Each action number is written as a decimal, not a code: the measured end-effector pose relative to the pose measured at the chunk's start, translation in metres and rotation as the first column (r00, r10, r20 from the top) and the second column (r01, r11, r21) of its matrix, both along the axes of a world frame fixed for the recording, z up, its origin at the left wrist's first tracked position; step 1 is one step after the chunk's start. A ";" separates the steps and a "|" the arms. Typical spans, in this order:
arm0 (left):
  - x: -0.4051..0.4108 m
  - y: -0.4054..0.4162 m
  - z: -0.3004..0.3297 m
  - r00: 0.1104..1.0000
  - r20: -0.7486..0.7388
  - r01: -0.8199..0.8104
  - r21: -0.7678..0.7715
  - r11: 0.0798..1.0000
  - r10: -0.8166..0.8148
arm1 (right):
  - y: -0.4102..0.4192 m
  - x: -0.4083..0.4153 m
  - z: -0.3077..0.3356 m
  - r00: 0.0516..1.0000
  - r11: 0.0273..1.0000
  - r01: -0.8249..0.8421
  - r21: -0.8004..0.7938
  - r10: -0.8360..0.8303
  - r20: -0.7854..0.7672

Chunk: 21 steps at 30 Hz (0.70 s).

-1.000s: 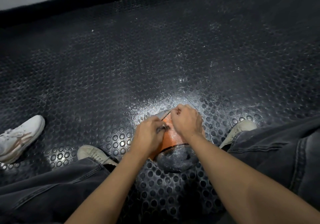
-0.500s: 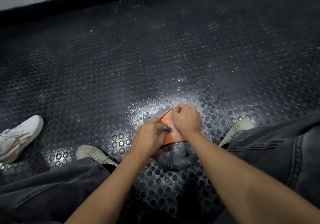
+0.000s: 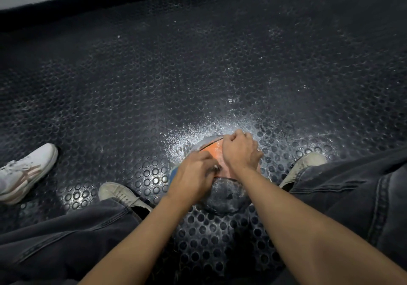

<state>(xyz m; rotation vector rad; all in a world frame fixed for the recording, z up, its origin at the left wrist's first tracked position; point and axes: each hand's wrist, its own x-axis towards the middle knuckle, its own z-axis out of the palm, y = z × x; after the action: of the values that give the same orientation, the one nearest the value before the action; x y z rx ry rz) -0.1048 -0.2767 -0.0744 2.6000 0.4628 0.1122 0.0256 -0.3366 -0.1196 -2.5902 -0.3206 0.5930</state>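
White sneaker [image 3: 24, 170]: well left of the hands, cut off by the frame edge.
Left shoe [image 3: 119, 193]: near the left hand, heel under a trouser leg.
Left hand [image 3: 193, 174]: fingers curled, pinching a small dark piece [image 3: 217, 168], too blurred to identify.
Ball [image 3: 214, 150]: orange and grey, on the studded floor [image 3: 198, 75] under both hands, mostly covered.
Right hand [image 3: 241, 150]: fist on the ball's top; any grip is hidden.
Right shoe [image 3: 306, 163]: right of it, partly covered.
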 end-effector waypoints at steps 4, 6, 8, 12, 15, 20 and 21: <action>0.005 0.008 0.000 0.998 -0.009 0.068 0.024 0.997 -0.068 | -0.003 0.006 -0.003 0.999 0.998 0.025 0.061 -0.023 -0.038; 0.016 0.019 -0.004 0.997 0.017 -0.081 -0.002 0.997 0.081 | -0.004 0.002 -0.006 0.999 0.997 0.018 0.079 -0.016 -0.030; 0.012 0.015 -0.006 0.995 0.028 -0.098 -0.001 0.995 0.098 | -0.007 -0.002 -0.008 1.000 0.996 0.023 0.083 -0.023 -0.006; -0.006 0.001 0.003 0.994 -0.022 0.106 0.009 0.994 -0.106 | -0.008 0.002 -0.010 0.999 0.993 0.046 0.110 -0.045 -0.012; 0.011 0.019 -0.002 1.000 0.001 -0.029 0.025 0.999 0.029 | -0.004 0.001 -0.009 0.999 0.992 0.042 0.115 -0.040 -0.021; -0.003 -0.004 -0.001 0.999 -0.013 0.050 0.006 0.999 -0.050 | -0.006 0.000 -0.007 0.998 0.994 0.062 0.093 -0.061 -0.007; -0.005 -0.002 0.000 0.996 -0.016 0.085 0.018 0.996 -0.085 | -0.007 0.000 -0.008 0.998 0.993 0.057 0.101 -0.057 -0.006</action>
<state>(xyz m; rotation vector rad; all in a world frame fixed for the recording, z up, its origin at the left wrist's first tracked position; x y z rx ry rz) -0.1101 -0.2789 -0.0745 2.6359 0.3569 0.0682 0.0253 -0.3432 -0.1271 -2.4921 -0.2676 0.5469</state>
